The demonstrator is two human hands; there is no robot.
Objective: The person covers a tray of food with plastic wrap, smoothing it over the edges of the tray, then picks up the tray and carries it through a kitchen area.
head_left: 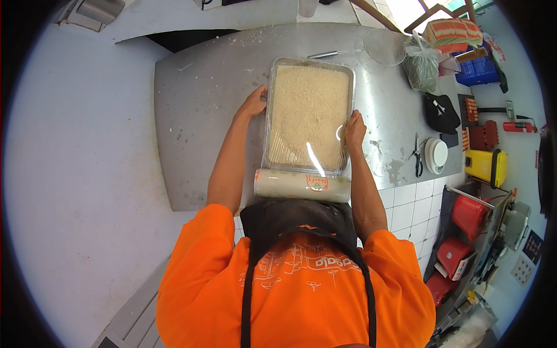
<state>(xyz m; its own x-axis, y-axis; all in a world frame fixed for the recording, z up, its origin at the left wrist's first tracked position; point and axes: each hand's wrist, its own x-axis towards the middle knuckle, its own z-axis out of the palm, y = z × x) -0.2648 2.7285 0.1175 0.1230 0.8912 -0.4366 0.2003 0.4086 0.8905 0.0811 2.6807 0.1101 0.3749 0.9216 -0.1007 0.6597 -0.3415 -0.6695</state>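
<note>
A rectangular metal tray (354, 87) filled with pale beige crumbs (310, 110) lies on the steel table in front of me. Clear plastic film (301, 156), showing glare and fine creases, covers at least its near part. The roll of film (290, 184) lies crosswise against the tray's near end, close to my apron. My left hand (255, 101) is closed at the tray's left rim, its fingertips partly hidden. On the opposite side my right hand (355, 129) grips the right rim, thumb up. Whether either hand also pinches film, I cannot tell.
The steel table (203, 116) has wet spots and scattered crumbs. Beyond the tray lie a thin-handled tool (325, 54) and a round clear lid or bowl (384, 47). To the right are a bag of green herbs (422, 66), a black pouch (441, 113), scissors (418, 155) and a white scale (435, 155).
</note>
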